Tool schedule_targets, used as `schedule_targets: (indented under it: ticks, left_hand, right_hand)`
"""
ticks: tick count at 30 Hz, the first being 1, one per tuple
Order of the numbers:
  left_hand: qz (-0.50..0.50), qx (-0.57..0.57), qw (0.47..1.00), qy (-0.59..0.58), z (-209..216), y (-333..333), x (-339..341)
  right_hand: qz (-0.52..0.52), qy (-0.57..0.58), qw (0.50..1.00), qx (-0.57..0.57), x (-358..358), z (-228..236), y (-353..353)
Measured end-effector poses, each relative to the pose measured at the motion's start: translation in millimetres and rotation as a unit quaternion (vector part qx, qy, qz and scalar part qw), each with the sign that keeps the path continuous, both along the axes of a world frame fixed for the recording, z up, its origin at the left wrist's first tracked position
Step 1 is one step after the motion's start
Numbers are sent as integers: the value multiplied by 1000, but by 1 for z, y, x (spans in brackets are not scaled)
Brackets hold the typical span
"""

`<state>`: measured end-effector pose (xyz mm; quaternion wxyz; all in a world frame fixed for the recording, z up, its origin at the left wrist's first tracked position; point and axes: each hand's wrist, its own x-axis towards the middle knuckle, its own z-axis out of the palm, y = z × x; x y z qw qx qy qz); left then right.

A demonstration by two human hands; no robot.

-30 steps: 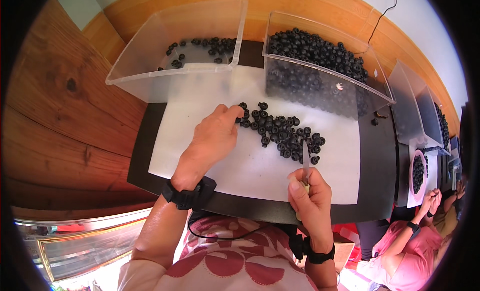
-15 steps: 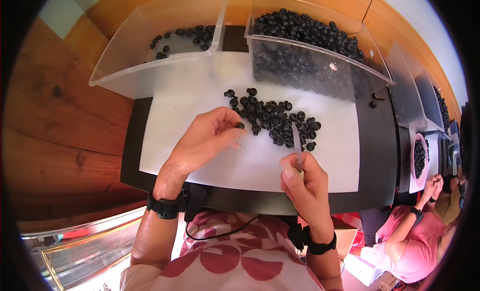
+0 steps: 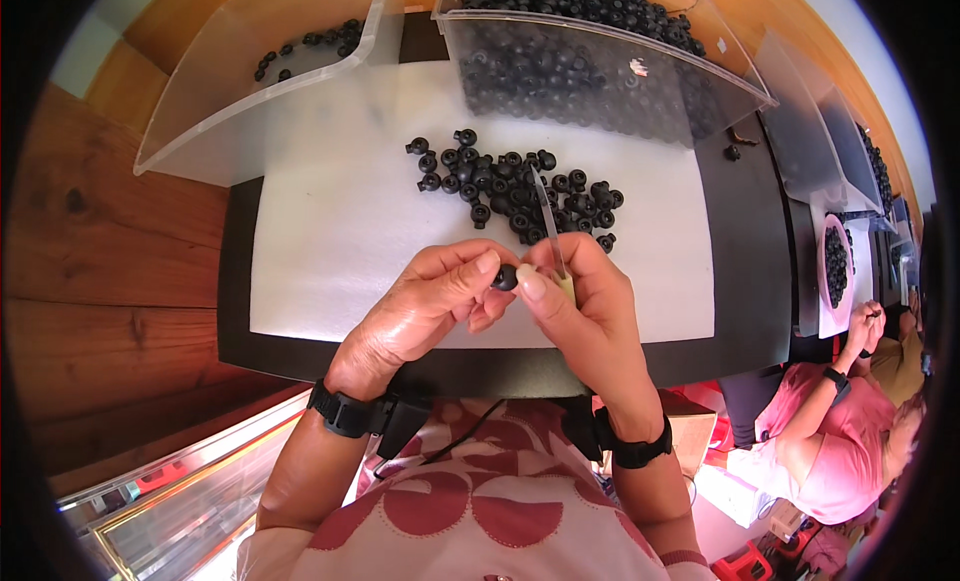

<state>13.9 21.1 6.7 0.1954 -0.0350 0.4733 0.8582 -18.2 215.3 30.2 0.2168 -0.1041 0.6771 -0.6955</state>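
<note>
Between the thumb and fingers of my left hand [image 3: 430, 296] is a small round black rubber-like piece [image 3: 505, 277], its exact kind unclear. My right hand [image 3: 590, 311] grips a small knife [image 3: 548, 219] by its pale handle, the thin blade pointing away from me. My right thumb and fingertips meet the black piece, so both hands are together above the near part of a white mat [image 3: 330, 251]. Just beyond them lies a loose heap of similar black pieces [image 3: 480, 176], several with a knob and a ring-shaped opening. The blade passes over part of this heap.
A clear bin [image 3: 600, 26] full of black pieces stands at the back; another clear bin [image 3: 255, 111] at the left holds fewer. The dark table edge [image 3: 450, 366] runs near me. On the right a co-worker [image 3: 830, 421] sits by a pink bowl [image 3: 828, 266] of black pieces.
My left hand has brought its black piece rightward to my right hand, and the two now touch. The knife stays in my right hand. The view has shifted, so bins and heap appear higher.
</note>
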Motion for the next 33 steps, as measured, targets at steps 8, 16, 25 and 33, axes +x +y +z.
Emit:
schedule_targets:
  ticks: [8, 16, 25, 33]
  left_hand:
    - [27, 25, 998, -45, -3, 3, -4]
    - [3, -2, 999, -46, -6, 3, -6]
    - [-4, 43, 998, -50, -8, -2, -5]
    - [-1, 54, 996, -70, -7, -3, -5]
  right_hand:
    - [-22, 89, 996, -20, -3, -19, -11]
    - [-20, 77, 997, -12, -3, -13, -10]
    - [-22, 41, 999, -12, -1, -9, -8]
    - [-17, 107, 994, 13, 1, -8, -11]
